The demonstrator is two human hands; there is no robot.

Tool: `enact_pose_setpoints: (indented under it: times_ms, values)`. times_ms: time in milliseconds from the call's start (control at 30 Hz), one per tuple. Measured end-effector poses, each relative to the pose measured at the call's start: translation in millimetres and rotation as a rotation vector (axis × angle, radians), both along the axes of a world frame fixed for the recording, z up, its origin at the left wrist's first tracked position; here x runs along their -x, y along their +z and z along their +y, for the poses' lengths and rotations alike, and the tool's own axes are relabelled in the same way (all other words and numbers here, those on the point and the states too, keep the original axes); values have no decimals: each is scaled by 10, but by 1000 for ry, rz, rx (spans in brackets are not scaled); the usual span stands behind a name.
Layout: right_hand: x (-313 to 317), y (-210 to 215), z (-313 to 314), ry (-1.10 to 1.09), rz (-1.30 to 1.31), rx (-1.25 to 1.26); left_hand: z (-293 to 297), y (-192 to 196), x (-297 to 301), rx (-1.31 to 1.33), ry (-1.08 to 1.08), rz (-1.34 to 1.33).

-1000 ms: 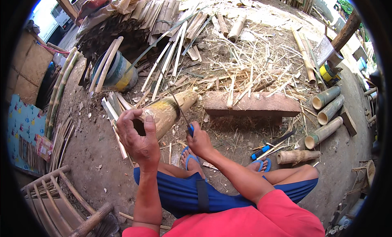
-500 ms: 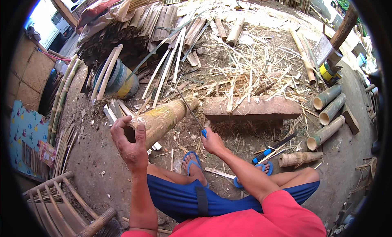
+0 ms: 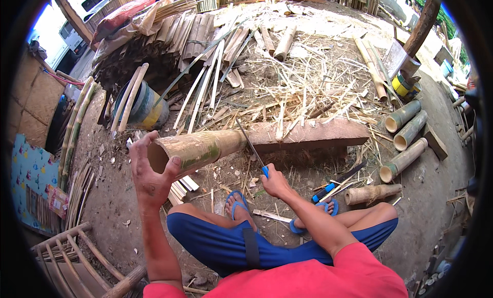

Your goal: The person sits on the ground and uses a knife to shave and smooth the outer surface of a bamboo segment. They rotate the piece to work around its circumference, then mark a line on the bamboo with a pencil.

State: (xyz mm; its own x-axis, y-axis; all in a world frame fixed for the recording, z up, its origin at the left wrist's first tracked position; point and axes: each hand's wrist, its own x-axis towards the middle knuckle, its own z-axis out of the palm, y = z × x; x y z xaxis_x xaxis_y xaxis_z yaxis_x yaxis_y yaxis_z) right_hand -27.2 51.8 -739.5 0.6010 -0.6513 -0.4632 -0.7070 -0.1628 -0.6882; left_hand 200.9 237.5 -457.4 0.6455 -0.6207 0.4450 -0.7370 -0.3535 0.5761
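Observation:
My left hand (image 3: 150, 176) grips the near open end of a thick green-brown bamboo tube (image 3: 197, 149), which lies nearly level with its far end resting on a wooden block (image 3: 308, 132). My right hand (image 3: 276, 182) is closed on the blue handle of a long-bladed knife (image 3: 250, 144); the blade slants up and left and meets the tube near its far end. My legs in blue shorts and blue sandals sit just below both hands.
Split bamboo strips and shavings (image 3: 287, 87) litter the ground beyond the block. Short bamboo tubes (image 3: 403, 144) lie at right, with another blue-handled knife (image 3: 334, 182) nearer. A bucket holding strips (image 3: 138, 105) stands at left. A wooden chair frame (image 3: 72, 257) is lower left.
My left hand has lowered the tube from a steep tilt to nearly level across the block. My right hand brought the knife blade up against the tube.

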Motion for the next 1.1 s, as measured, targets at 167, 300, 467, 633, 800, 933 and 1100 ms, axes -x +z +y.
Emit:
enact_pose_setpoints:
  times_ms: [167, 300, 467, 633, 800, 933, 1100]
  values:
    - [-191, 888, 378, 80, -381, 87, -66, -109, 245, 0, -109, -175]
    - [-258, 1407, 634, 181, -536, 175, -85, -138, 300, 39, -93, -148]
    - [-365, 1366, 300, -4, -129, -4, 58, -159, 228, 74, -124, -200]
    - [-334, 1084, 440, 227, -388, 163, 126, -287, 243, 31, -131, -184]
    - [-418, 909, 277, 4, -74, 90, 208, -245, 146, 68, -127, -173]
    - [-382, 952, 274, 129, -146, 68, 184, -271, 190, 105, -112, -168]
    - [-389, 1210, 593, 254, -501, 200, 68, -315, 271, 108, 23, -107]
